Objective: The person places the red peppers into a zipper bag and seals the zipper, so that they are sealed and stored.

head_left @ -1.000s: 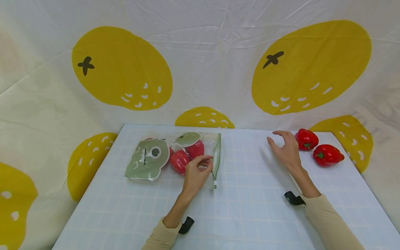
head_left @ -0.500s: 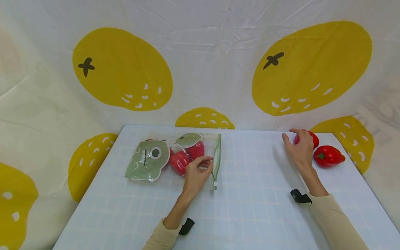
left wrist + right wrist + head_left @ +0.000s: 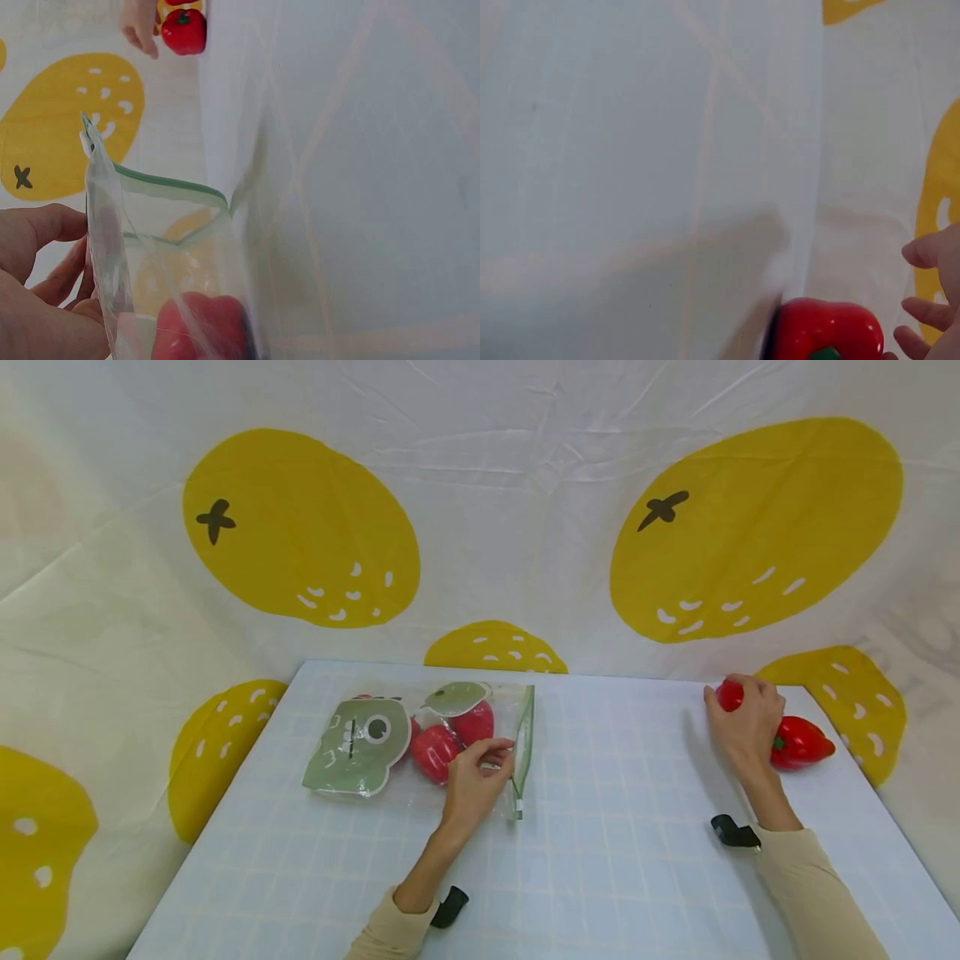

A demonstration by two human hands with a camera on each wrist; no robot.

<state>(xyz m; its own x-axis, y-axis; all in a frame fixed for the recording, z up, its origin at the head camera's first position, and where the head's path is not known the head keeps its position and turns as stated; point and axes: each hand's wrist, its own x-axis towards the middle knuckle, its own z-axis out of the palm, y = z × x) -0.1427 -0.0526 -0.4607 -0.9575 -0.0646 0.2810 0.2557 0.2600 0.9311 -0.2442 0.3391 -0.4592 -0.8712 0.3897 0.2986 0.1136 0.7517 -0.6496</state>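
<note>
My left hand (image 3: 480, 777) pinches the upper side of a clear zip bag (image 3: 161, 199) near its green-trimmed mouth, which gapes in the left wrist view. Inside lie red bell peppers (image 3: 435, 753), partly hidden behind a printed green creature. At the table's back right, my right hand (image 3: 750, 718) hovers over a red bell pepper (image 3: 825, 330), thumb to its left and fingers spread above it. The head view shows only a piece of that pepper, the rest being covered by the hand. Another red bell pepper (image 3: 802, 743) lies just right of the hand.
A pale checked cloth covers the table (image 3: 600, 860), whose back edge runs close behind the bag and peppers. Behind it hangs a white curtain (image 3: 517, 527) with big yellow fruit prints. Each wrist carries a small black camera (image 3: 450, 907).
My right hand has moved right, from beside the back pepper to over it. The left hand keeps its pinch on the bag, and the bag stays in place.
</note>
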